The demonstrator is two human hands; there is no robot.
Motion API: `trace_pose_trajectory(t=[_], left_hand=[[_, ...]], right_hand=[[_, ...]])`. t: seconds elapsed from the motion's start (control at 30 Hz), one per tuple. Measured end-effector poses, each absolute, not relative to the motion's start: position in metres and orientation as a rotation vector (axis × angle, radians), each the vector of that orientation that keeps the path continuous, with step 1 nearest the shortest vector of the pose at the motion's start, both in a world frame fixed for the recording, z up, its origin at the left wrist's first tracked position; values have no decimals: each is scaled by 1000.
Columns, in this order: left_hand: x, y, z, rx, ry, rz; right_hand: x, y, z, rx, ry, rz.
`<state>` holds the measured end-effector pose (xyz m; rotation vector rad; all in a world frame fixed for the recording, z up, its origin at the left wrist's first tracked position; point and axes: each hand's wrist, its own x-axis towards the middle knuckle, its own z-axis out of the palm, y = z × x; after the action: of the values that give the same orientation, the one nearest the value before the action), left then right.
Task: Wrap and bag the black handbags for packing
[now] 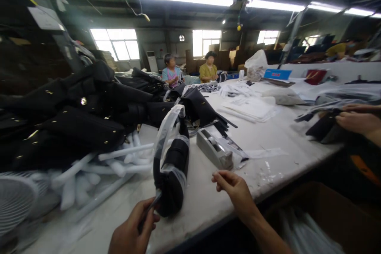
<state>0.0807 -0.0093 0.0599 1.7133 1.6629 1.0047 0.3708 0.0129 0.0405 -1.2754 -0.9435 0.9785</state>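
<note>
A black bag (174, 190) stands on the table in front of me, its handle (166, 131) wrapped in whitish film. My left hand (133, 222) is closed on a dark strap (149, 210) at the bag's near end. To the right of the bag, my right hand (230, 184) hovers with thumb and fingertips pinched together. What they hold, if anything, is too small to make out. Just beyond those fingertips is a grey tape dispenser (214, 149).
Black bags (80, 127) are heaped at left, above white foam tubes (119, 162) and a white fan (14, 202). A co-worker's hands (357, 119) handle a dark item at right. A box (327, 206) with white tubes sits below the table edge. Two people sit at the far end.
</note>
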Motion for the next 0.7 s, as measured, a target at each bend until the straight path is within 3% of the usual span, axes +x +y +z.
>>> trace_pose_trajectory(t=[0.23,0.7], left_hand=[[84,-13,63,1796,1635,1009],[78,-10,45,2106,1579,1041]], right_hand=[[252,-13,74,-864,-1070,1466],[213,10,56,-1102,-991,1375]])
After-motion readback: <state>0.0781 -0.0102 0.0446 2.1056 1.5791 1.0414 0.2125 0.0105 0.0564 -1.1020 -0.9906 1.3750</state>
